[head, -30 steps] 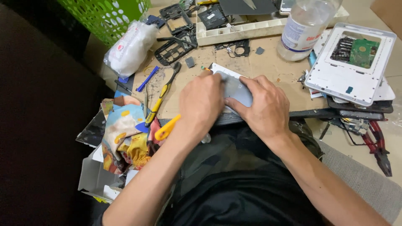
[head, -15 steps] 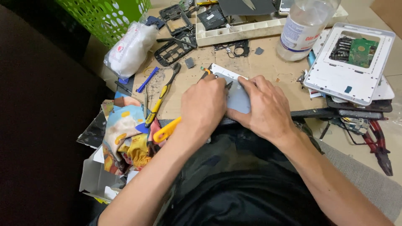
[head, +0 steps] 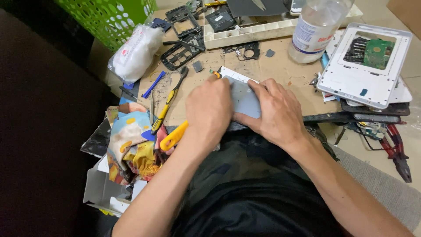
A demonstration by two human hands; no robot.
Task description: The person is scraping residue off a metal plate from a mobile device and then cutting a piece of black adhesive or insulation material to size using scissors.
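Grey device panel (head: 243,98) under both hands

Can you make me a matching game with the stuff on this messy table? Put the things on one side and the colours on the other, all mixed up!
Things:
1. basket
2. pliers, by their handles
3. bottle
4. circuit board inside the white case

Colours:
A. clear, see-through
B. bright green with holes
C. yellow and black
D. dark green with small parts on it

Pairs: 1-B, 2-C, 3-A, 4-D

The left hand and right hand both press on a flat grey device in the middle.
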